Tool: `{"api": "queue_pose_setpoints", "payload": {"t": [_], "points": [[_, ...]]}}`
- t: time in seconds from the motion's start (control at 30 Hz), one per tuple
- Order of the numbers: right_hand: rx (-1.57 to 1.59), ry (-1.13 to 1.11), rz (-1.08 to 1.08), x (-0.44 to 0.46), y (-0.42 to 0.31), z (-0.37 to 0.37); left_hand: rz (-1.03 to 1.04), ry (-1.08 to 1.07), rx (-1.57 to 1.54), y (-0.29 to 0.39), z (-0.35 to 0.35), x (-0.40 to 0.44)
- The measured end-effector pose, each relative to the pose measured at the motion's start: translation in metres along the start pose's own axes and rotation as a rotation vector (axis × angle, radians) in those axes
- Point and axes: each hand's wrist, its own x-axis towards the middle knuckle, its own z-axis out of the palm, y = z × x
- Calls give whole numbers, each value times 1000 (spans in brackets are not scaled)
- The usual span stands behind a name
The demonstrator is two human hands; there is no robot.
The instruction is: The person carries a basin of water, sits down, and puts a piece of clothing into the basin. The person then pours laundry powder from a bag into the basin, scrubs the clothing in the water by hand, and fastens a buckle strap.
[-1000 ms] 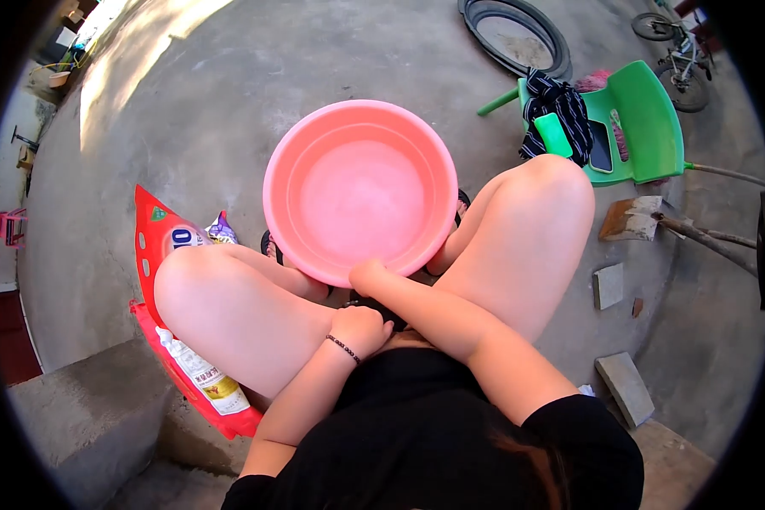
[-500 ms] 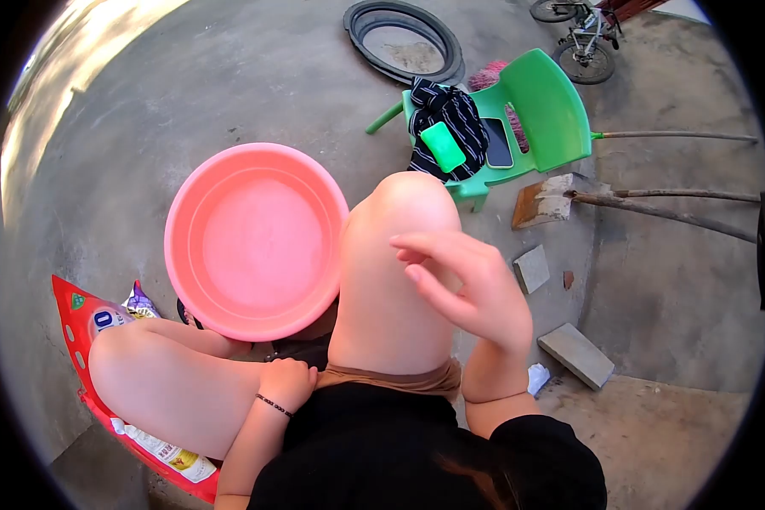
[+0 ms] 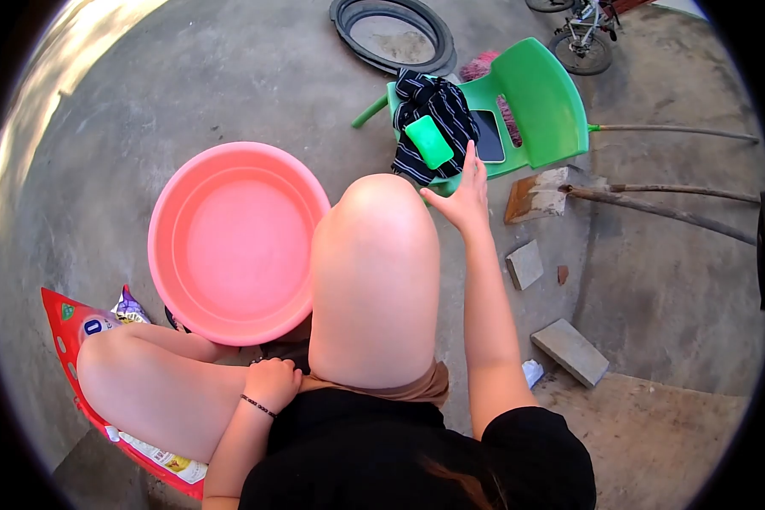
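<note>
My right hand (image 3: 465,194) reaches out past my right knee, fingers apart and nothing in it. Just beyond its fingertips are a bright green object (image 3: 429,142) on a dark striped cloth (image 3: 438,104) and a dark phone (image 3: 488,136), all on the seat of a green chair (image 3: 542,102). My left hand (image 3: 274,384), below a beaded bracelet, rests at my lap with its fingers curled; what they hold, if anything, is hidden. In front of my legs a pink basin (image 3: 240,244) stands on the ground with nothing visible inside.
Black tyres (image 3: 391,34) lie beyond the chair, near a bicycle (image 3: 582,47). Right of my arm are a shovel (image 3: 540,195), long handles and grey blocks (image 3: 569,350). A red bag (image 3: 59,327) and a purple packet (image 3: 129,306) are by my left leg.
The view has turned to the right. My right hand has left the basin's near rim, risen over my thigh and stretched out to the chair, its fingers spreading. My left hand has stayed at my lap.
</note>
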Motion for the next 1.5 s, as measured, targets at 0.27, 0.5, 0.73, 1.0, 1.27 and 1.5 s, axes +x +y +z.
{"api": "queue_pose_setpoints", "payload": {"t": [0.27, 0.5, 0.73, 1.0, 1.27, 1.5], "points": [[-115, 75, 97, 24, 14, 49, -41, 0, -60, 0, -1, -3], [-63, 37, 162, 55, 22, 37, -110, 10, -27, 1, -2, 0], [30, 18, 82, 77, 39, 44, -93, 24, -34, -1, 4, 2], [176, -36, 137, 95, 48, 53, -69, 2, -28, 0, 4, 3], [14, -76, 271, 92, 33, 46, -46, 13, -33, 0, 5, 3], [-108, 162, 17, 82, 19, 52, -37, 37, -45, 0, 6, 2]]}}
